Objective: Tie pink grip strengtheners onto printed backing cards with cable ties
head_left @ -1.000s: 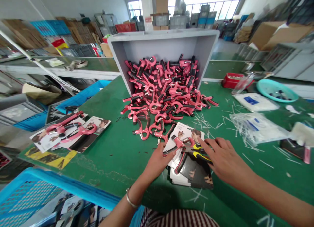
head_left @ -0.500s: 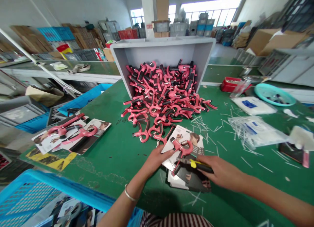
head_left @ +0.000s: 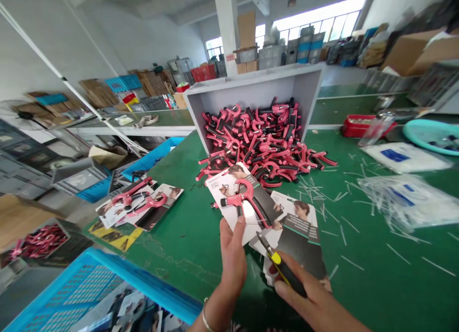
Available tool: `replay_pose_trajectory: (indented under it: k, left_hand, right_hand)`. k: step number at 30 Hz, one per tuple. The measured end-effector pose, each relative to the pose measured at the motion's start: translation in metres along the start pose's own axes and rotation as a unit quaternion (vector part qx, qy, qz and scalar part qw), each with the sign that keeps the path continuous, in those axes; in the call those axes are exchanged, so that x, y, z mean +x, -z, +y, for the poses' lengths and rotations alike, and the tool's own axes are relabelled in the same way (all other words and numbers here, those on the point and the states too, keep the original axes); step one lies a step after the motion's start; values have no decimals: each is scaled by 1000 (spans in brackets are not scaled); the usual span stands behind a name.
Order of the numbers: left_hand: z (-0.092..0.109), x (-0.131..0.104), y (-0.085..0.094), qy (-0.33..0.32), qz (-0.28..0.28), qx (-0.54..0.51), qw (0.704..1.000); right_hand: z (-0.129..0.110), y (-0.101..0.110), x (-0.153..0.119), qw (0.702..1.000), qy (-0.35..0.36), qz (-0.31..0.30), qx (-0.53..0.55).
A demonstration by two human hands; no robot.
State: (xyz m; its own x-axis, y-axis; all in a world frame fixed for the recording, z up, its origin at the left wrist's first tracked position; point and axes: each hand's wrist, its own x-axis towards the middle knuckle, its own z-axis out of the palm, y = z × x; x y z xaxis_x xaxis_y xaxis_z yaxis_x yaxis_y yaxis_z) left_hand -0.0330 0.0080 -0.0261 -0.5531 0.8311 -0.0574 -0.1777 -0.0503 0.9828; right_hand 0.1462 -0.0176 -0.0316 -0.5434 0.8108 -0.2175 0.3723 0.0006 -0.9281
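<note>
My left hand [head_left: 233, 255] is closed on a printed backing card [head_left: 215, 182], its thumb on the front. A pink and black hand grip strengthener [head_left: 247, 198] lies on that card, and a thin clear tie sticks out by its black handle. My right hand [head_left: 304, 291] is wrapped around cutting pliers [head_left: 277, 261] with black and yellow handles. Their tip points up and left, just below the held card and apart from the strengthener. Beneath and to the right lies a stack of printed cards [head_left: 303, 255] on the green table.
A grey crate [head_left: 308, 90] on its side spills strengtheners [head_left: 258, 140] onto the table [head_left: 186, 253]. Carded strengtheners [head_left: 139, 203] lie left. Loose white ties [head_left: 351, 222], plastic bags [head_left: 405, 198] and a turquoise basin [head_left: 416, 131] are right. A blue basket [head_left: 82, 279] stands front left.
My left hand has lifted and turned the card with the strengthener up and left, uncovering the stack. The pliers have drawn back from the strengthener. The view has shifted left.
</note>
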Motion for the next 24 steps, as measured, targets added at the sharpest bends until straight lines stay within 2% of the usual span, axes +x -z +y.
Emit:
replay_pose_trajectory:
  k: [3, 8, 12, 18, 24]
  left_hand:
    - [6, -9, -1, -24, 18, 6, 1000]
    - [10, -20, -1, -56, 35, 4, 998]
    - [7, -23, 0, -80, 41, 51, 995]
    - [-1, -24, 6, -77, 44, 63, 994]
    - [-6, -22, 14, -85, 48, 83, 992]
  right_hand:
    - [-1, -7, 6, 1000, -20, 23, 0]
    - [-6, -14, 7, 999, 6, 36, -1]
    - [-7, -18, 6, 999, 22, 37, -12]
    - [-6, -22, 10, 997, 44, 67, -7]
    - [-4, -32, 14, 992, 71, 83, 57]
